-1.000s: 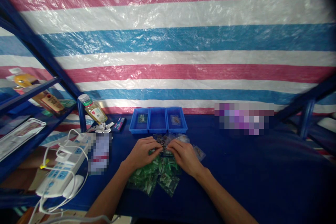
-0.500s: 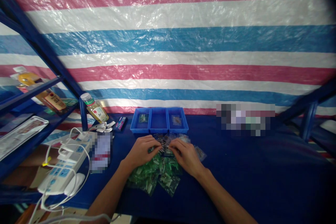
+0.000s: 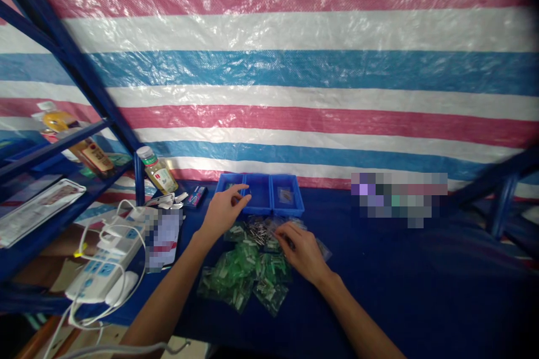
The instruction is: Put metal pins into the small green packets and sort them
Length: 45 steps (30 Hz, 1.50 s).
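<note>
My left hand (image 3: 225, 207) hangs over the near edge of the blue three-part tray (image 3: 287, 214), at its left and middle compartments. Its thumb and forefinger curve close together, and anything between their tips is too small to make out. My right hand (image 3: 301, 249) rests at the right of a pile of small metal pins (image 3: 259, 232), its fingertips pinched at small clear bags (image 3: 275, 225); what they grip is hidden. In front lie several green-tinted plastic bags (image 3: 236, 269) with small parts inside. One little bag (image 3: 285, 196) lies in the tray's right compartment.
To the left are a white power strip (image 3: 101, 269) with tangled cables, a phone (image 3: 164, 238), a small dark box (image 3: 195, 197) and a bottle (image 3: 158, 171). A blue metal frame (image 3: 138, 179) rises there. Blurred items (image 3: 398, 196) sit at the back right, before a striped sheet (image 3: 320, 123).
My left hand has risen from the metal pins and moved up and left to the tray, uncovering the pins. The right hand stays by the pile. The view has shifted slightly.
</note>
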Tool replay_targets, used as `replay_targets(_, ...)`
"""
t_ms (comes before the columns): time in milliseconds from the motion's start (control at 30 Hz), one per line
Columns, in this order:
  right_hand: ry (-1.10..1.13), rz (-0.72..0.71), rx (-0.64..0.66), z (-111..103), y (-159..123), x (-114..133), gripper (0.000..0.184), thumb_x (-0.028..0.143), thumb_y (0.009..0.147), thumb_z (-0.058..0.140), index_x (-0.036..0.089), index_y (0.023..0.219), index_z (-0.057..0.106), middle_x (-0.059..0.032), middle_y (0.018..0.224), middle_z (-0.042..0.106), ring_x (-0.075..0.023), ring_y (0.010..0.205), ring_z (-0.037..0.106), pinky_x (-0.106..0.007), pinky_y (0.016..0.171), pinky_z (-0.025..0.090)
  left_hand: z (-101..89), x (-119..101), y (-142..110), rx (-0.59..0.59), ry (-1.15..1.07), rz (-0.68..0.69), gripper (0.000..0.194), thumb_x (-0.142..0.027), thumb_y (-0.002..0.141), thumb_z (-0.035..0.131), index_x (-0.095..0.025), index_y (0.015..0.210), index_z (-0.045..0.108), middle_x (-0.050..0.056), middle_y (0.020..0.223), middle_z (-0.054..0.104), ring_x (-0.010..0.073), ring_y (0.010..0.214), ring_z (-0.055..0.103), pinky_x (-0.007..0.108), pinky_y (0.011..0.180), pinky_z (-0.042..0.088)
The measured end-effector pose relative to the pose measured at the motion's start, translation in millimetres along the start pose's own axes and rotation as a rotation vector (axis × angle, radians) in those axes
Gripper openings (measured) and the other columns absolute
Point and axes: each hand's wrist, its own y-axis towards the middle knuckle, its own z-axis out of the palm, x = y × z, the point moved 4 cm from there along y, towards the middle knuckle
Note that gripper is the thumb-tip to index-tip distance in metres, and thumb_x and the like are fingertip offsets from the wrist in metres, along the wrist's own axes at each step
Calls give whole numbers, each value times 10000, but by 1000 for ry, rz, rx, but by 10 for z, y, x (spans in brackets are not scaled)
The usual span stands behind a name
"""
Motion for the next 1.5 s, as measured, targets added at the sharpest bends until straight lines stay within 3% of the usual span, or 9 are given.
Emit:
replay_targets(133,-34,-5,37,-1,8,11,116,199,1021,550,221,969,651,-28,866,666,-182,752,641,-292,706,468,108,154,-253,87,49,67,345,-458,991,559,-202,1121,750,-3,674,693,140,588,597,233,607,421)
replay_targets(300,-101,-59,127,100,14,69,54,227,993,631,228,972,680,-23,864,679,-193,787,653,-307,732,468,282,318,-488,202,153,192,212,-342,975,605,-228,1012,780,-2,723,728,121,599,620,221,633,410)
replay_targets(667,-244,-149,186,286,38,152,56,194,989,619,215,959,662,-47,913,690,-224,849,671,-350,771,494,453,206,-562,231,149,281,160,-268,975,630,-230,1050,766,-17,717,724,118,618,642,216,634,401)
replay_targets(967,-202,-89,103,289,15,82,133,188,997,575,210,922,682,-33,828,666,-198,754,648,-309,695,483,447,170,-583,246,127,312,195,-331,973,645,-226,1085,766,-3,716,733,129,626,668,214,640,432)
replay_targets(1233,11,-44,-60,157,19,110,157,266,1033,547,220,970,684,-27,789,638,-182,724,635,-295,677,482,434,96,-585,233,109,393,197,-330,988,624,-227,1068,772,30,836,755,148,735,686,239,697,480)
replay_targets(1500,94,-20,-45,163,17,122,145,260,1033,544,224,993,679,-25,795,662,-167,662,635,-287,651,502,391,-10,-587,232,74,486,239,-288,1024,551,-201,1036,774,67,893,738,172,844,661,287,768,506)
